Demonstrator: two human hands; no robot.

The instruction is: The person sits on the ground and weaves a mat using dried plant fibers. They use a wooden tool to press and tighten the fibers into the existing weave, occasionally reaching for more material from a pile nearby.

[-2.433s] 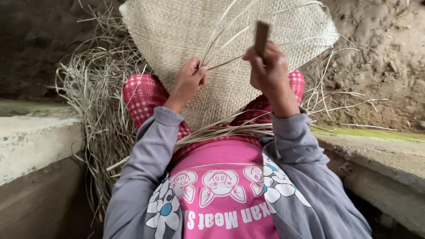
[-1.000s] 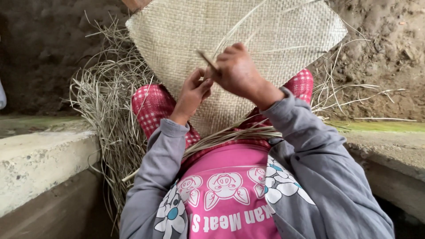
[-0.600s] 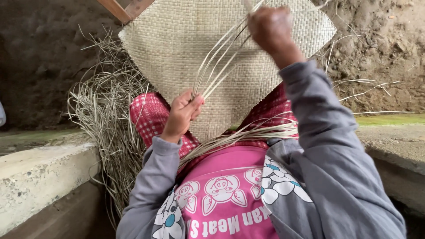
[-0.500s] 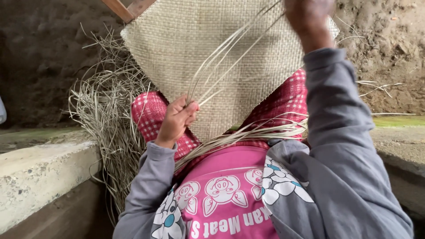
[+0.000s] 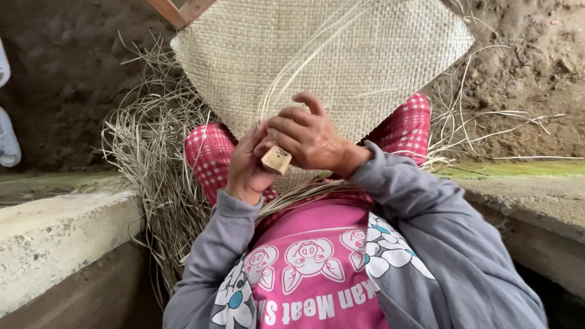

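Note:
A pale woven straw mat [image 5: 341,55] lies over my knees, which are in red checked trousers. Loose straw strands [image 5: 304,67] rise from the mat's near edge. My left hand [image 5: 247,167] pinches the base of these strands against the mat. My right hand [image 5: 308,137] is down beside it, fingers curled around a small wooden stick [image 5: 276,159] whose square end points toward me. The two hands touch.
A heap of dry straw [image 5: 152,164] lies to the left of my legs. Concrete ledges run at left [image 5: 55,237] and right [image 5: 524,201]. An earth wall stands behind. A wooden bar [image 5: 180,9] shows at the top, and white sandals [image 5: 6,128] at the far left.
My right hand, raised high and drawing strands upward half a second ago, has come back down to my left hand at the mat's edge. The mat has tilted slightly.

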